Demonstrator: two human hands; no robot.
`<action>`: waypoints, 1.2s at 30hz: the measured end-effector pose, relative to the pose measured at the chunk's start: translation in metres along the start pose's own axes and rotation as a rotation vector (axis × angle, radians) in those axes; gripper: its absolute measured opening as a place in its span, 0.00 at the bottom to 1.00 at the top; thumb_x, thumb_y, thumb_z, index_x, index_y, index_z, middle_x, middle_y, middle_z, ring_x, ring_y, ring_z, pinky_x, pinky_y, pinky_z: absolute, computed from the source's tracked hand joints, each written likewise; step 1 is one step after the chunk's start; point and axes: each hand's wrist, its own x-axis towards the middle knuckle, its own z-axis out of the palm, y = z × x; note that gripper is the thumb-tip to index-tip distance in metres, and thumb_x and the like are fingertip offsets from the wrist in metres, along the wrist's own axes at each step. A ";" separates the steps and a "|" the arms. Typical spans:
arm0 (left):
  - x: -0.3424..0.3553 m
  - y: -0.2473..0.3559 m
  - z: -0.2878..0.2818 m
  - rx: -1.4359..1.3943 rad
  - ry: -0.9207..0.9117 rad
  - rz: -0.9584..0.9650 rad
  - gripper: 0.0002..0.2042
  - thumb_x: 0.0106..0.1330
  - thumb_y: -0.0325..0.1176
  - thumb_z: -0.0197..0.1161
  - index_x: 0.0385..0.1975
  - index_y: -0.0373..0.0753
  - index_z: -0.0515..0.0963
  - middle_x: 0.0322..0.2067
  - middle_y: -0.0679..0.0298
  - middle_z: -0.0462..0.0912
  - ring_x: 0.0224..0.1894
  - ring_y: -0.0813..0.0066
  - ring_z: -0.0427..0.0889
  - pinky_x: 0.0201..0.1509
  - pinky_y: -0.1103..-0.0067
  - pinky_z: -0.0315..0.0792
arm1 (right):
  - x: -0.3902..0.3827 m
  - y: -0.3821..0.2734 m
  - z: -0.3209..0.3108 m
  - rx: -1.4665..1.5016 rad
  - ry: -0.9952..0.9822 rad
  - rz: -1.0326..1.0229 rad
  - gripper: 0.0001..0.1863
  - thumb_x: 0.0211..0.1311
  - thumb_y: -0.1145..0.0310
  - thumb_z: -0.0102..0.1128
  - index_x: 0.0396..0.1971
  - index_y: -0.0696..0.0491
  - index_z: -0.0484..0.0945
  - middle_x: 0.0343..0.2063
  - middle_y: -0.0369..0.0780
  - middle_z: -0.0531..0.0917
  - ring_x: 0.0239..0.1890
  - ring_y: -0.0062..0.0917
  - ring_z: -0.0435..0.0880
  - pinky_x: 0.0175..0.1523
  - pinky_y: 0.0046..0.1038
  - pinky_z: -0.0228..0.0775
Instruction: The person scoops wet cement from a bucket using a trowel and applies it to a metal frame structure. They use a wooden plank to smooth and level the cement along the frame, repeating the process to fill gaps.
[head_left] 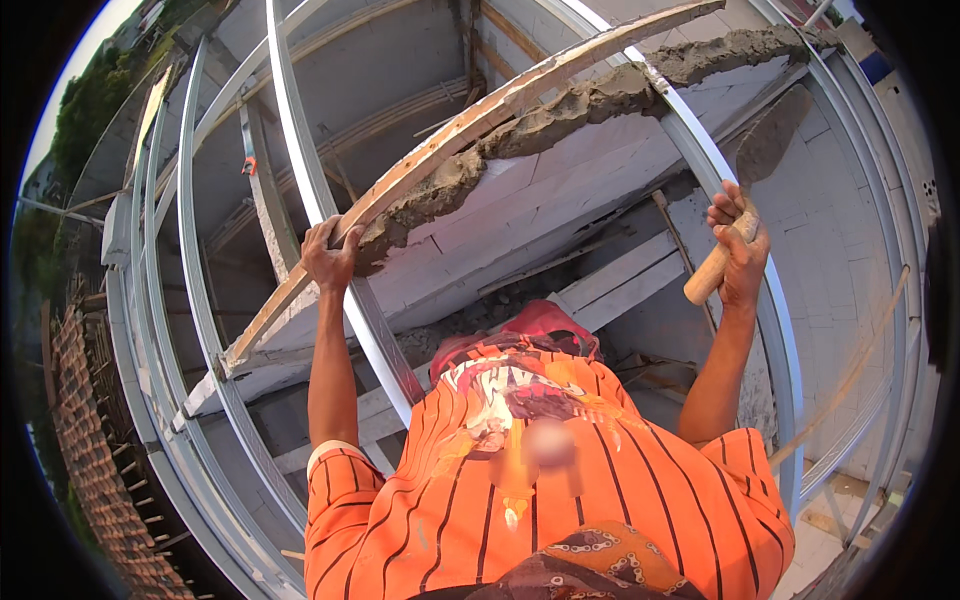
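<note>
My left hand (330, 255) grips a long wooden strip (432, 158), fingers over its edge, where it crosses a silver metal rafter (286, 90). The strip runs diagonally up to the right beside a thick, rough band of grey mortar (600, 100) along the top of a pale block wall (560, 175). In my right hand (738, 250) is a trowel's pale wooden handle; its grey blade (772, 135) points up past another metal rafter (700, 135), close against my hand.
Several curving metal rafters (195, 200) cross open drops into the unfinished grey rooms below. An orange-handled tool (250, 163) is on an upright at left. A tiled roof (85, 400) and trees lie beyond. My orange striped shirt fills the lower middle.
</note>
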 end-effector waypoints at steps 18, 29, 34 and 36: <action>0.010 0.026 0.054 -0.012 -0.017 -0.027 0.22 0.47 0.54 0.71 0.34 0.43 0.83 0.30 0.69 0.80 0.39 0.70 0.76 0.49 0.73 0.67 | 0.006 0.106 -0.286 -0.253 0.579 0.093 0.19 0.57 0.74 0.55 0.50 0.62 0.76 0.41 0.39 0.81 0.44 0.24 0.78 0.52 0.23 0.69; 0.038 0.013 0.051 0.036 0.041 -0.027 0.24 0.47 0.57 0.70 0.33 0.42 0.83 0.31 0.69 0.81 0.38 0.70 0.77 0.46 0.73 0.68 | 0.011 0.091 -0.245 -0.315 0.507 0.113 0.27 0.46 0.76 0.52 0.51 0.65 0.73 0.50 0.41 0.76 0.51 0.26 0.74 0.56 0.25 0.64; 0.050 0.016 0.070 0.025 0.017 -0.113 0.25 0.46 0.59 0.69 0.35 0.43 0.83 0.34 0.69 0.82 0.42 0.69 0.77 0.50 0.72 0.68 | 0.007 0.087 -0.256 -0.308 0.528 0.147 0.26 0.44 0.77 0.53 0.48 0.66 0.74 0.50 0.42 0.77 0.50 0.28 0.75 0.53 0.27 0.66; 0.049 0.015 0.072 0.044 0.041 -0.101 0.25 0.46 0.59 0.69 0.34 0.44 0.84 0.34 0.70 0.82 0.41 0.71 0.77 0.50 0.73 0.68 | 0.011 0.087 -0.253 -0.299 0.557 0.175 0.25 0.44 0.77 0.53 0.48 0.66 0.74 0.49 0.42 0.78 0.50 0.28 0.75 0.53 0.27 0.66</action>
